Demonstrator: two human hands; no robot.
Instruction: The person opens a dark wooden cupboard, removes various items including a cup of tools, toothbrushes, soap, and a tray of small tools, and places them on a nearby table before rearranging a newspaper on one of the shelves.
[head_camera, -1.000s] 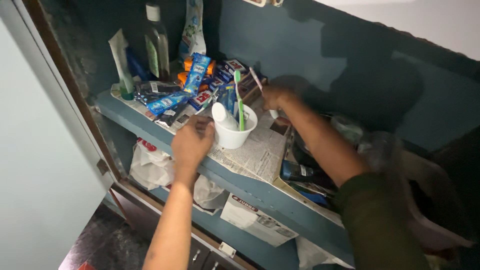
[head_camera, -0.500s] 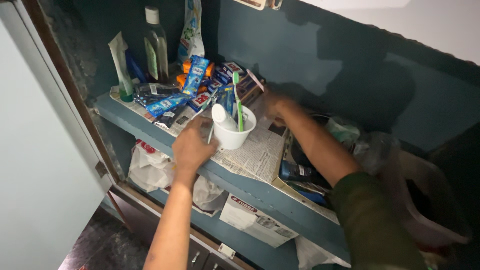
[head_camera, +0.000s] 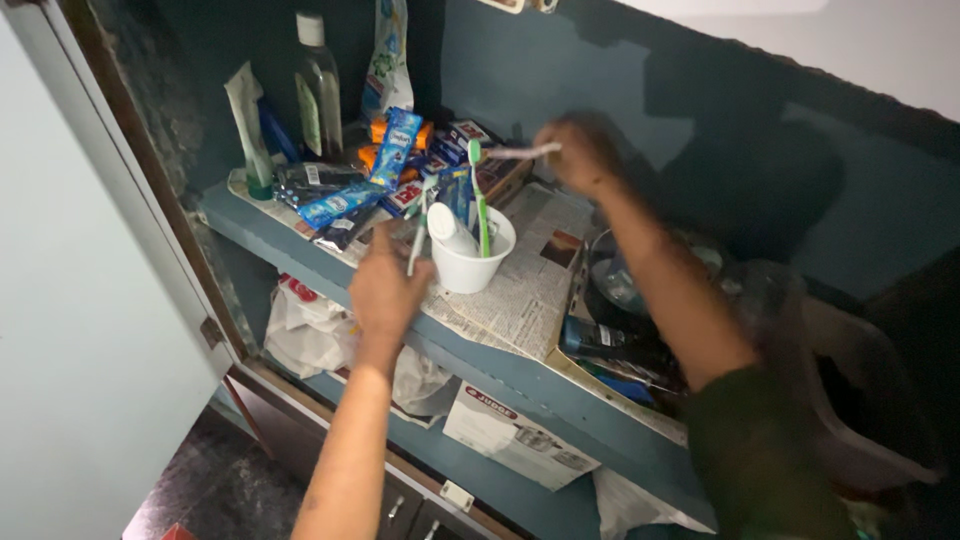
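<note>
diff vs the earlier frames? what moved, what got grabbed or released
The right hand rose from the shelf behind the white cup and now holds a pale toothbrush level above it. The left hand, earlier at the cup's side, has lifted a light-handled toothbrush upright beside the cup. Unchanged: the cup, the green toothbrush and white tube in it, the packets and bottle behind.

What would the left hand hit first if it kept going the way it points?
Probably the white cup: the left hand, holding a toothbrush, points up toward the shelf back, with the cup just beside its knuckles. Depth is unclear; it might slip past to the packets.
</note>
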